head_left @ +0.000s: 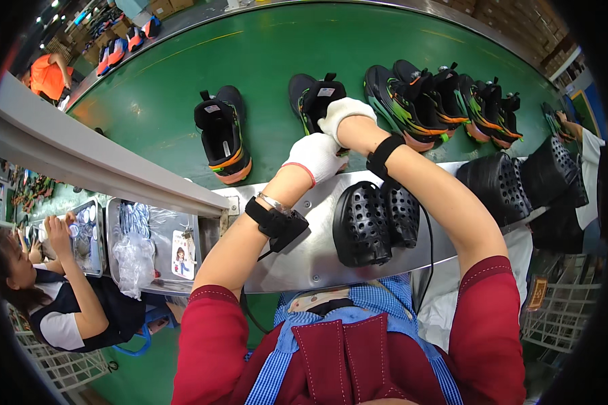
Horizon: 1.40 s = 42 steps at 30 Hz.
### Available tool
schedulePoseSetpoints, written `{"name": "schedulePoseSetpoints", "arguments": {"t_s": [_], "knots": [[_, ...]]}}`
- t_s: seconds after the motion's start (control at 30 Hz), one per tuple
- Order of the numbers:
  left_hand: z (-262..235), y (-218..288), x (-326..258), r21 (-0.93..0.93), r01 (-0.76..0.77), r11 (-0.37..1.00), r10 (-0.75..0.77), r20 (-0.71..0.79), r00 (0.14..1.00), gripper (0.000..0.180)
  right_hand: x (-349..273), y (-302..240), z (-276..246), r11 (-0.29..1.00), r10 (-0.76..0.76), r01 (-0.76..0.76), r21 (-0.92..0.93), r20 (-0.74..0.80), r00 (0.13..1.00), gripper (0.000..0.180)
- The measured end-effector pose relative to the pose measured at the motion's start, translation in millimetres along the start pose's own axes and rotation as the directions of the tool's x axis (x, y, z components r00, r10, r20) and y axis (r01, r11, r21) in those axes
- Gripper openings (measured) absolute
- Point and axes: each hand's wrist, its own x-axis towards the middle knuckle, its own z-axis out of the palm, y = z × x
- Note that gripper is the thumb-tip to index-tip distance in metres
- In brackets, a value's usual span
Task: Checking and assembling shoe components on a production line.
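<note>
Both gloved, right hand (344, 113) and left hand (315, 155), curled around the black sneaker (315, 96) on the green belt (169, 88); exact finger spread hidden, cannot tell. Probably light, soft-uppered, firm in the sole; best gripped at heel collar and sidewall. Just below the wrists, black perforated moulds (375, 219) on a smooth steel shelf (314, 253); beside, more bright-soled sneakers (446, 101).
</note>
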Motion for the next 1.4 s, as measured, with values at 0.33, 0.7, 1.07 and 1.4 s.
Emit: {"name": "schedulePoseSetpoints", "arguments": {"t_s": [0.33, 0.7, 1.07, 1.4], "knots": [[-25.4, 4.8, 19.3, 0.138, 0.197, 0.971, -0.241, 0.562, 0.791, 0.039, 56.0, -13.8, 30.2, 0.989, -0.083, 0.092, -0.119, 0.082, 0.993, 0.032], [-32.3, -1.2, 23.2, 0.119, 0.224, 0.967, -0.249, 0.613, 0.75, 0.049, 32.1, -10.3, 11.0, 0.906, -0.328, 0.301, -0.298, -0.043, 0.944, 0.031], [-23.4, 6.2, 39.2, 0.287, 0.037, 0.957, -0.231, 0.678, 0.698, 0.028, 43.0, -15.3, 14.7, 0.859, -0.406, 0.322, -0.397, -0.148, 0.902, 0.02], [-7.0, -1.6, 43.0, 0.32, 0.127, 0.939, -0.307, 0.608, 0.732, 0.038, 13.1, 9.9, -2.2, 0.894, -0.444, 0.426, -0.141, -0.147, 0.884, 0.029]]}}
